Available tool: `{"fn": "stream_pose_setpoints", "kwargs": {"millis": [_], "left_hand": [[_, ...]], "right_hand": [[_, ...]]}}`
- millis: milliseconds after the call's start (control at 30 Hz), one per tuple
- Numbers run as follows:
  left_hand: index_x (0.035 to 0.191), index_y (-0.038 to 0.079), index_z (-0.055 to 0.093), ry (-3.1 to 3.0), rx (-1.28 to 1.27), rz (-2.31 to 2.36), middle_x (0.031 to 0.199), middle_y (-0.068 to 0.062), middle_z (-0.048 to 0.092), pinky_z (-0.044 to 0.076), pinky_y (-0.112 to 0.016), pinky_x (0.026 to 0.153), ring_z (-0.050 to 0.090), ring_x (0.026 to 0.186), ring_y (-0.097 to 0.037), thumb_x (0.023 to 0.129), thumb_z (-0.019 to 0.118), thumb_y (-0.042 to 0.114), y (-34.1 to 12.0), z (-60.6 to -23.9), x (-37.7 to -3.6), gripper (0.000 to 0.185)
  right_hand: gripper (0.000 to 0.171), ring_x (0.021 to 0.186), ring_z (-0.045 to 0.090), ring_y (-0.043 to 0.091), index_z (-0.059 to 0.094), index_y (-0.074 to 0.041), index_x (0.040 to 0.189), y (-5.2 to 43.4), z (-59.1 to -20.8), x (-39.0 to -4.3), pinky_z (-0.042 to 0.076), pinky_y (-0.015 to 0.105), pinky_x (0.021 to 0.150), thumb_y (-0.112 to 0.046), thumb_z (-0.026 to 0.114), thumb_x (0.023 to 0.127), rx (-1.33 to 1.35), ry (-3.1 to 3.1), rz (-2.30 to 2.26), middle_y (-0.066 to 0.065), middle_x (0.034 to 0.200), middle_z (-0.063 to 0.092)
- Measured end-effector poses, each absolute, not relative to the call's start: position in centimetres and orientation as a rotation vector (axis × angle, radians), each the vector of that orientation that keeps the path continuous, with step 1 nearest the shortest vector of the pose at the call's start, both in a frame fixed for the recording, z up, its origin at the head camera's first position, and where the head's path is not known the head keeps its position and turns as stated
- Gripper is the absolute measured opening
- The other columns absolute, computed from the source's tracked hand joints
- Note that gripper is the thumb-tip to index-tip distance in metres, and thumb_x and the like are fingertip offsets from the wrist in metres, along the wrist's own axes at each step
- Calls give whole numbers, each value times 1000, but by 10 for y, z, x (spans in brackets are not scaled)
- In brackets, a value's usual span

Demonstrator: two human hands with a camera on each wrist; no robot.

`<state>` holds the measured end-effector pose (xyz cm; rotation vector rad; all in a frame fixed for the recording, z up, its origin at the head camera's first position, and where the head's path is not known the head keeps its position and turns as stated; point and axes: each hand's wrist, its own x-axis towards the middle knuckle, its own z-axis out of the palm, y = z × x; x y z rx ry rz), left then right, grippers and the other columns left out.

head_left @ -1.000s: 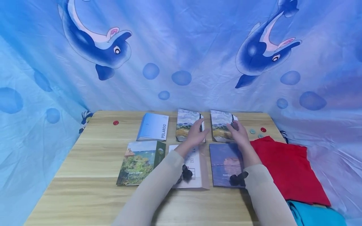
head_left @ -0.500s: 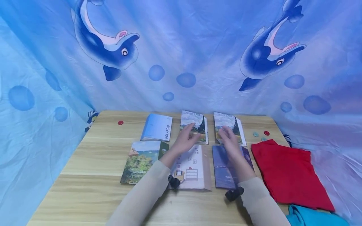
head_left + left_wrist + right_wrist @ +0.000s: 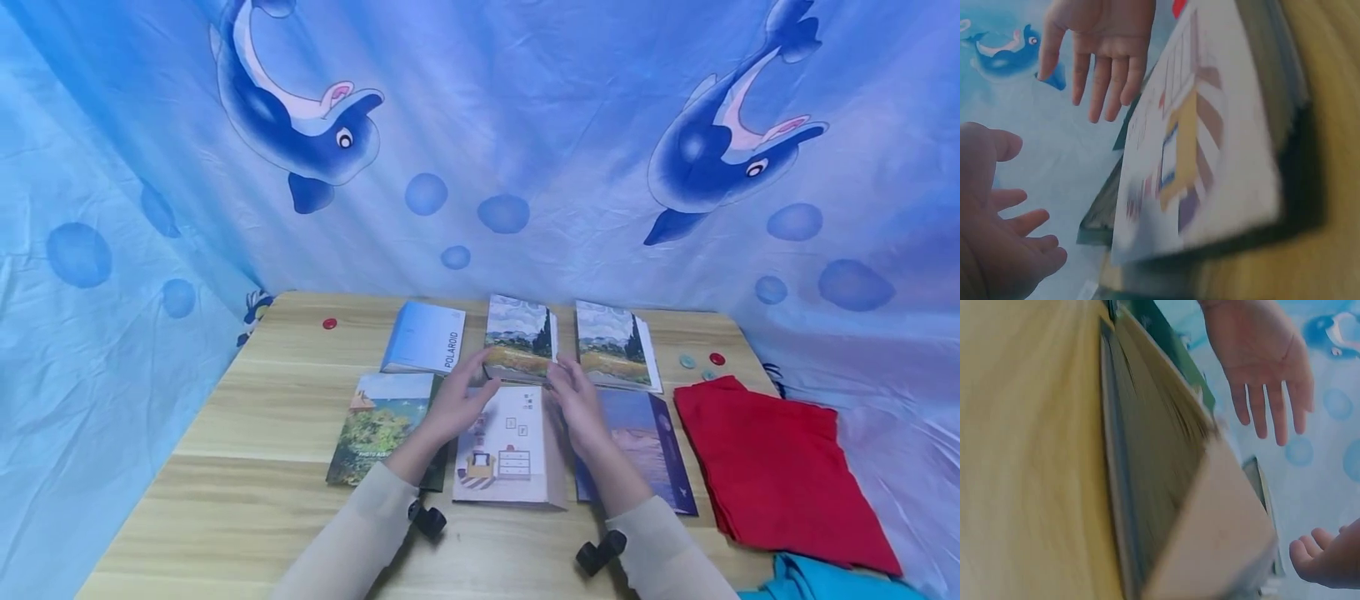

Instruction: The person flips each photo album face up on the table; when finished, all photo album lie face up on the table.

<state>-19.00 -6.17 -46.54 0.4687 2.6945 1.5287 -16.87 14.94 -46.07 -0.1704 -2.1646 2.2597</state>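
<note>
The wooden table bears a white album, seemingly pointing lengthwise away; left fingers, right fingers relaxed, free.

The far-left album is gradient blue; the far-middle album and far-right album bear matching painted landscapes; the near-left album shows green foliage; the near-middle album, white with furniture drawings; the cloth at right, plain red.

Table with albums, cloths, discs
</note>
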Motion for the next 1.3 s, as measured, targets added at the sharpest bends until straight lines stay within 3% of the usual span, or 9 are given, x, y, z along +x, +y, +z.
{"fn": "stream_pose_setpoints", "kwargs": {"millis": [300, 500, 700, 933, 1033, 1167, 1300], "left_hand": [[154, 6, 41, 2793, 439, 1555, 159, -20, 37, 25, -57, 120, 32, 147, -38, 102, 61, 27, -104, -474, -171, 60], [153, 5, 41, 2798, 339, 1609, 158, -20, 38, 28, -58, 118, 35, 145, -40, 103, 61, 26, -137, -484, -160, 58], [151, 0, 41, 2871, 274, 1634, 155, -23, 39, 23, -61, 118, 34, 144, -43, 102, 60, 23, -175, -493, -144, 57], [154, 3, 39, 2856, 15, 1643, 159, -23, 33, 17, -62, 120, 26, 148, -44, 103, 60, 27, -208, -502, -131, 60], [154, 4, 38, 2824, -19, 1639, 161, -21, 31, 17, -63, 120, 26, 148, -44, 103, 59, 28, -214, -503, -129, 60], [155, 6, 39, 2791, -33, 1635, 161, -19, 32, 18, -61, 120, 26, 148, -42, 103, 59, 30, -216, -504, -128, 60], [155, 8, 39, 2730, -63, 1682, 161, -18, 32, 17, -60, 121, 25, 149, -41, 103, 60, 31, -214, -504, -129, 60]], "right_hand": [[67, 143, 39, 38, 33, -3, 156, 107, -467, -153, 36, 53, 116, -30, 60, 102, -77, -2129, 2307, 21, 156, 40], [62, 146, 35, 34, 36, -6, 155, 76, -470, -141, 27, 50, 121, -26, 60, 101, -142, -2195, 2358, 16, 158, 38], [62, 147, 32, 39, 34, 0, 154, 45, -475, -130, 24, 52, 121, -22, 59, 101, -78, -2136, 2514, 22, 159, 35], [70, 154, 7, 38, 19, -4, 161, 18, -482, -124, 6, 56, 123, -27, 52, 104, 224, -2206, 2763, 18, 168, 10], [72, 154, 1, 38, 19, -9, 162, 12, -485, -123, 2, 59, 122, -32, 53, 103, 170, -2226, 2799, 15, 169, 6], [68, 153, 6, 43, 29, -13, 160, 10, -488, -122, 4, 65, 120, -33, 56, 102, 1, -2221, 2756, 17, 168, 13], [64, 152, 11, 42, 32, -7, 158, 10, -489, -123, 8, 60, 122, -27, 56, 102, -106, -2110, 2769, 20, 166, 17]]}}
